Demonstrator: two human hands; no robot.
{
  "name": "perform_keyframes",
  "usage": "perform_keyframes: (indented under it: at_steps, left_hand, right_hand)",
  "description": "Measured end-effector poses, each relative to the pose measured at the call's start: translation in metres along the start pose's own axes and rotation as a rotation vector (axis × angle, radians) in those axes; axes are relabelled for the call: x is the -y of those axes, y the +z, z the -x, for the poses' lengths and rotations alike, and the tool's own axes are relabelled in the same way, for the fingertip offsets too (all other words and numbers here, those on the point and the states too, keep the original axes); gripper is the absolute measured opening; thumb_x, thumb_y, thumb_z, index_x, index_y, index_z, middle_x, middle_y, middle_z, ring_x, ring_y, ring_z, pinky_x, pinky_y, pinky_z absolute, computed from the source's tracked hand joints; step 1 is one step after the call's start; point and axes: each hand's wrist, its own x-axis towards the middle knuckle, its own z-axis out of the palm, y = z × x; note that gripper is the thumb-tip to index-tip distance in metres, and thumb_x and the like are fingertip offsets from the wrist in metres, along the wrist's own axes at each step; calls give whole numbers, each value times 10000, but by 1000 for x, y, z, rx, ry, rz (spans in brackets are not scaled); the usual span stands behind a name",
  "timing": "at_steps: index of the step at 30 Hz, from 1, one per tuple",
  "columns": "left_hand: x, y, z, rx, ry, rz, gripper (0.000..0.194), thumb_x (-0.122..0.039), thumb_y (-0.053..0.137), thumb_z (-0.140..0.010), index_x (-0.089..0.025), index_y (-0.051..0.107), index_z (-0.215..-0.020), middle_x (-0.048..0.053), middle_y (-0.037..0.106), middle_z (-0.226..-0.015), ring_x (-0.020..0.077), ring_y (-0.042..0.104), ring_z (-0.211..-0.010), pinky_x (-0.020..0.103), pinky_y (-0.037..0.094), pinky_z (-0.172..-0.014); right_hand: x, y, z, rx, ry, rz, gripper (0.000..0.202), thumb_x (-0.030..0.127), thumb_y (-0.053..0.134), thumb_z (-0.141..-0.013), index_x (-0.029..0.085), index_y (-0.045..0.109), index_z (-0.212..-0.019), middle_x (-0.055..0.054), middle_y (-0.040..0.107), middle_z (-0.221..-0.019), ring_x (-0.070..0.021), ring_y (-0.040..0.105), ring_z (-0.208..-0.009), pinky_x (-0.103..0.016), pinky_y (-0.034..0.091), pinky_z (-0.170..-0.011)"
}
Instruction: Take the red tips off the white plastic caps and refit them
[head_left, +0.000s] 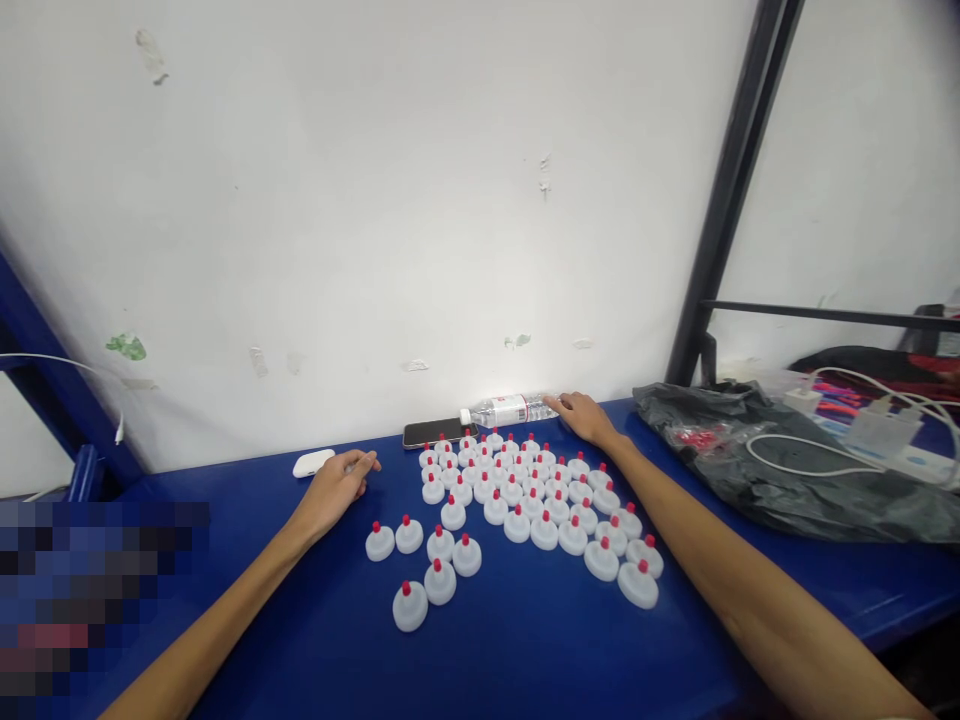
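Many white round caps with red tips [544, 530] stand upright on the blue table, most of them in one dense cluster. A few others [410, 606] sit apart at the front left. My left hand [341, 485] rests beside a white case [313, 463], its fingers curled together with nothing visible in them. At the back, a clear plastic bottle [506, 410] lies on its side with its cap to the left. My right hand [581, 415] has its fingers on the bottle's right end. A dark phone [440, 433] lies flat by the bottle's cap.
The blue table [300, 640] meets a white wall behind. A dark plastic bag [720, 475] lies on the right, with white cables [814, 466] and chargers [885, 428] on it. A dark metal post [724, 200] rises at the right, and a blue frame [67, 390] stands left.
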Motion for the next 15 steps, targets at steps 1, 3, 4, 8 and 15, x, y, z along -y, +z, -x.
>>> perform_keyframes:
  at_steps: [1, 3, 4, 8, 15]
  left_hand:
    - [-2, 0, 2, -3, 11, -29, 490, -634, 474, -932, -180, 617, -817, -66, 502, -547, 117, 496, -499, 266, 391, -544]
    - [-8, 0, 5, -3, 35, -91, 504, -637, 478, -922, -193, 584, -709, -59, 513, -526, 131, 506, -506, 280, 389, -569]
    - [-11, 1, 6, -3, 47, -120, 512, -634, 475, -922, -199, 559, -666, -57, 513, -521, 135, 504, -506, 286, 387, -581]
    - [-19, 4, 9, -12, 86, -208, 548, -614, 455, -944, -208, 469, -576, -56, 483, -535, 133, 465, -530, 288, 367, -615]
    - [-17, 9, 9, 7, 103, -204, 564, -636, 400, -967, -197, 511, -632, -46, 526, -590, 123, 487, -544, 281, 400, -611]
  right_hand:
    - [0, 0, 0, -1, 0, -1, 310, 453, 558, -996, 162, 658, -1033, -64, 668, -1047, -189, 638, -932, -395, 527, -861]
    - [0, 0, 0, -2, 0, -3, 320, 462, 552, -997, 162, 657, -1028, -63, 667, -1040, -189, 636, -927, -394, 524, -860]
    - [0, -1, 0, -2, -2, -4, 322, 465, 551, -997, 162, 657, -1027, -63, 667, -1039, -189, 635, -925, -394, 523, -860]
    - [0, -1, 1, 0, -5, -8, 317, 462, 554, -994, 163, 654, -1028, -62, 664, -1038, -188, 632, -922, -392, 521, -856]
    - [-1, 1, -1, 1, 11, -34, 303, 445, 564, -994, 161, 658, -1045, -65, 669, -1056, -190, 641, -935, -399, 529, -866]
